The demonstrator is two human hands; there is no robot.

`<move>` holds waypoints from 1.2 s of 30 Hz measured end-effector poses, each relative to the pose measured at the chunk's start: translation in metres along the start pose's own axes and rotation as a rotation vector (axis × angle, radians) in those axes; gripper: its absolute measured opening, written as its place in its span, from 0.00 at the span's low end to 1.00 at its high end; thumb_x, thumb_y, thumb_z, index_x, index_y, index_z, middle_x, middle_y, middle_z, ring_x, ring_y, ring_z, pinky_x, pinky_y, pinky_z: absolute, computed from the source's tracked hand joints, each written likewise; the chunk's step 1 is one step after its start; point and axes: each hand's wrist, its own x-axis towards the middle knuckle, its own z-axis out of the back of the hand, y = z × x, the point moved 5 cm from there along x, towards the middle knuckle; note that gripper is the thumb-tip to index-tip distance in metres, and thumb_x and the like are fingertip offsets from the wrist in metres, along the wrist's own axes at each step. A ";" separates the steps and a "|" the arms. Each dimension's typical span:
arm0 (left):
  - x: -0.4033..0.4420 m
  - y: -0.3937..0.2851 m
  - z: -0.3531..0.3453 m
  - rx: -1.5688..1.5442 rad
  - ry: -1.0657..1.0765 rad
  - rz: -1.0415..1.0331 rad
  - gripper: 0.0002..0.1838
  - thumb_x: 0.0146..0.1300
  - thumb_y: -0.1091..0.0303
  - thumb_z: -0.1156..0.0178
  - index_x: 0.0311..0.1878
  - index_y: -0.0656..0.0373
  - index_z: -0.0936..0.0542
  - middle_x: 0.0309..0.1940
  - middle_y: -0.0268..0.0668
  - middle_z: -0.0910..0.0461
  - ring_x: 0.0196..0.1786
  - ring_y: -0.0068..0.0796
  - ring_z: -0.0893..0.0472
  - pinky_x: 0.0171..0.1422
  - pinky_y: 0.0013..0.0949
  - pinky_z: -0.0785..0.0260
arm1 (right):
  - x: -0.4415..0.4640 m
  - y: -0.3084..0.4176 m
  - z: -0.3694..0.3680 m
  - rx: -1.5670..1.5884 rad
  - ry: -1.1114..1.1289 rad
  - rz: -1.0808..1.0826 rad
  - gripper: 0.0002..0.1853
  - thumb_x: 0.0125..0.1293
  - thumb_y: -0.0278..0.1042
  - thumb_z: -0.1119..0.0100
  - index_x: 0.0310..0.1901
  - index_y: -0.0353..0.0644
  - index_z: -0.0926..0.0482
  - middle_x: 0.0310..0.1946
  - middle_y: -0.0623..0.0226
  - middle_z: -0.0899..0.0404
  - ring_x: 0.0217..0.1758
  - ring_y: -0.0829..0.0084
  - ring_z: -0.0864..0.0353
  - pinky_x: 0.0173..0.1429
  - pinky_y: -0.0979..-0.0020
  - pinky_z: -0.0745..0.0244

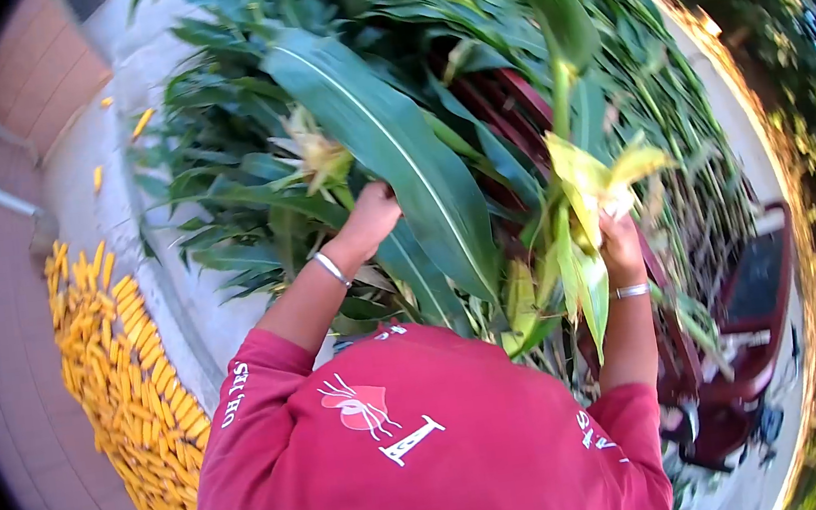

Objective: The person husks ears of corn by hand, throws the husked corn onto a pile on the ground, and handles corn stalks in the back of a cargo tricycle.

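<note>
My left hand is closed among the green leaves, apparently around a corn stalk; the leaves partly hide what its fingers hold. A peeled-back, pale dry husk sticks up just beyond it. My right hand is closed on the yellow-green corn husk, whose leaves are spread apart on an upright green stalk. Whether a cob is inside that husk I cannot tell. Between my hands a long, broad corn leaf slants across. Below it, close to my chest, is another husk.
Cut corn stalks lie in a large heap ahead and to the right. Yellow corn cobs are piled on the ground at left, a few loose ones farther off. A dark red metal frame stands at right, with red bars under the stalks.
</note>
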 end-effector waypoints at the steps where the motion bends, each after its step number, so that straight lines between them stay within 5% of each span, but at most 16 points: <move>1: -0.004 -0.024 -0.014 -0.020 0.006 -0.089 0.12 0.65 0.69 0.43 0.48 0.65 0.21 0.37 0.30 0.20 0.37 0.17 0.25 0.42 0.25 0.32 | 0.000 0.001 0.006 -0.005 0.009 -0.002 0.16 0.67 0.30 0.50 0.54 0.32 0.27 0.44 0.67 0.22 0.41 0.77 0.25 0.46 0.74 0.31; 2: -0.015 -0.052 -0.030 -0.166 -0.098 -0.174 0.10 0.64 0.70 0.43 0.45 0.64 0.20 0.34 0.29 0.20 0.35 0.18 0.25 0.40 0.25 0.33 | -0.001 0.015 -0.001 0.085 -0.019 -0.059 0.17 0.68 0.30 0.50 0.56 0.32 0.28 0.45 0.66 0.22 0.42 0.77 0.24 0.46 0.74 0.30; 5: -0.023 -0.071 -0.015 0.337 -0.061 -0.146 0.10 0.62 0.70 0.45 0.40 0.67 0.20 0.31 0.33 0.20 0.33 0.20 0.24 0.38 0.27 0.32 | -0.007 0.021 0.004 0.231 -0.075 -0.081 0.20 0.68 0.36 0.52 0.56 0.33 0.29 0.43 0.64 0.21 0.44 0.72 0.21 0.49 0.73 0.28; 6: -0.027 -0.080 -0.009 0.465 0.012 -0.116 0.10 0.61 0.70 0.43 0.37 0.69 0.20 0.24 0.34 0.21 0.25 0.21 0.25 0.29 0.28 0.33 | -0.008 0.017 0.012 0.273 -0.027 -0.051 0.23 0.68 0.36 0.49 0.61 0.32 0.33 0.47 0.64 0.21 0.45 0.73 0.21 0.49 0.73 0.27; 8: -0.047 -0.095 -0.008 0.672 0.225 0.040 0.09 0.61 0.70 0.41 0.39 0.67 0.20 0.25 0.33 0.21 0.25 0.18 0.25 0.30 0.26 0.34 | -0.009 0.017 0.015 0.323 0.006 -0.033 0.23 0.68 0.38 0.48 0.60 0.32 0.32 0.44 0.63 0.20 0.43 0.73 0.20 0.49 0.73 0.26; 11: -0.079 -0.126 -0.052 0.316 0.353 -0.136 0.10 0.61 0.69 0.38 0.41 0.65 0.20 0.26 0.34 0.20 0.26 0.16 0.25 0.31 0.25 0.33 | -0.005 0.019 0.023 0.218 0.026 -0.049 0.17 0.67 0.35 0.53 0.53 0.33 0.26 0.44 0.63 0.20 0.46 0.72 0.21 0.52 0.71 0.27; 14: -0.068 -0.140 -0.117 0.486 0.307 -0.587 0.14 0.59 0.66 0.35 0.45 0.63 0.22 0.33 0.39 0.16 0.34 0.32 0.18 0.39 0.33 0.27 | 0.004 0.047 0.017 0.075 0.027 0.006 0.13 0.66 0.34 0.52 0.44 0.34 0.22 0.42 0.64 0.20 0.44 0.72 0.21 0.50 0.70 0.27; 18: -0.040 -0.106 -0.164 0.860 0.629 -0.343 0.20 0.56 0.59 0.34 0.49 0.61 0.21 0.35 0.45 0.17 0.39 0.46 0.18 0.45 0.41 0.27 | 0.022 0.066 0.011 0.048 -0.090 0.167 0.13 0.68 0.33 0.51 0.44 0.33 0.21 0.39 0.65 0.20 0.40 0.73 0.21 0.48 0.72 0.26; 21: -0.021 -0.066 -0.168 0.819 0.591 -0.309 0.17 0.57 0.61 0.34 0.44 0.64 0.19 0.32 0.44 0.16 0.35 0.37 0.18 0.45 0.35 0.27 | 0.028 0.063 -0.001 0.428 0.019 0.083 0.18 0.70 0.40 0.50 0.50 0.31 0.23 0.38 0.66 0.18 0.37 0.78 0.20 0.45 0.77 0.25; 24: -0.024 -0.055 -0.172 0.605 0.575 -0.365 0.18 0.56 0.61 0.34 0.43 0.65 0.19 0.30 0.46 0.17 0.32 0.38 0.18 0.41 0.35 0.27 | 0.032 0.043 0.008 0.396 -0.005 0.081 0.19 0.70 0.42 0.49 0.49 0.31 0.22 0.38 0.67 0.18 0.36 0.80 0.20 0.45 0.78 0.26; 26: -0.028 -0.055 -0.175 0.698 0.389 -0.374 0.15 0.54 0.60 0.37 0.36 0.63 0.20 0.29 0.49 0.19 0.33 0.51 0.20 0.37 0.44 0.29 | 0.036 0.039 0.008 0.296 -0.023 0.005 0.19 0.69 0.42 0.44 0.49 0.32 0.22 0.40 0.67 0.18 0.38 0.82 0.21 0.45 0.79 0.27; 29: -0.019 -0.044 -0.180 0.764 0.243 -0.460 0.15 0.51 0.60 0.37 0.35 0.62 0.20 0.26 0.48 0.20 0.32 0.51 0.20 0.37 0.46 0.28 | 0.026 0.049 0.001 0.165 -0.224 0.167 0.18 0.69 0.41 0.44 0.49 0.32 0.22 0.41 0.66 0.19 0.41 0.81 0.22 0.46 0.77 0.27; 31: -0.020 -0.047 -0.179 0.779 0.166 -0.508 0.15 0.50 0.59 0.37 0.34 0.61 0.20 0.25 0.47 0.20 0.32 0.51 0.20 0.37 0.47 0.27 | 0.002 0.046 0.022 -0.078 -0.555 0.365 0.17 0.69 0.40 0.44 0.47 0.33 0.22 0.41 0.64 0.20 0.41 0.80 0.24 0.46 0.76 0.28; 33: -0.016 -0.046 -0.181 0.779 0.128 -0.498 0.15 0.50 0.60 0.36 0.34 0.62 0.20 0.25 0.46 0.20 0.32 0.50 0.20 0.38 0.46 0.27 | -0.044 0.020 0.033 -0.267 -0.869 0.050 0.13 0.68 0.35 0.44 0.42 0.31 0.20 0.33 0.67 0.19 0.33 0.79 0.25 0.40 0.73 0.30; 36: -0.008 -0.036 -0.182 0.745 0.107 -0.460 0.14 0.51 0.60 0.35 0.34 0.62 0.20 0.26 0.46 0.19 0.32 0.48 0.19 0.38 0.44 0.26 | -0.079 -0.025 -0.010 -0.232 -0.447 -0.113 0.10 0.61 0.29 0.36 0.42 0.35 0.17 0.34 0.67 0.18 0.37 0.81 0.23 0.44 0.76 0.27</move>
